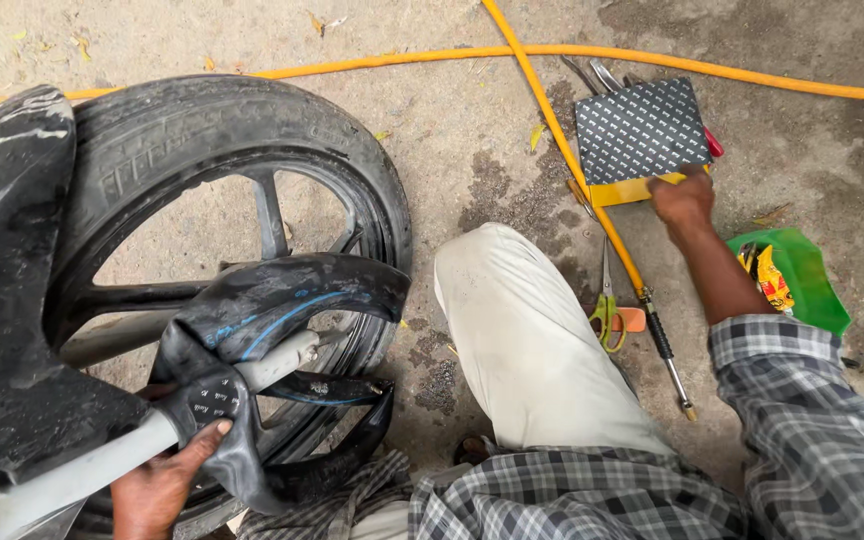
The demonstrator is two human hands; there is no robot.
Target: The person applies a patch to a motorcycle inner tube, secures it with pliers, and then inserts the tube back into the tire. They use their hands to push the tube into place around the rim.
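Note:
My left hand (160,487) at the bottom left grips a black rubber inner tube (287,300) with a blue stripe, pressing it against a grey metal bar (102,460) beside the motorcycle wheel (202,130). The tube is pulled out of the black tyre and droops over the rim. My right hand (682,200) reaches out to the right and rests on the yellow edge of a flat box (640,130) with a dark patterned lid, lying on the concrete. My bent knee in pale trousers (522,330) is between the two hands.
A yellow hose (552,120) crosses the ground and ends in a black-and-metal nozzle (667,350). Scissors with green-yellow handles (607,310) lie beside it. A green tray (802,275) with small packets sits at right. Metal tools (597,72) poke out behind the box. A black mudguard (2,250) fills the left.

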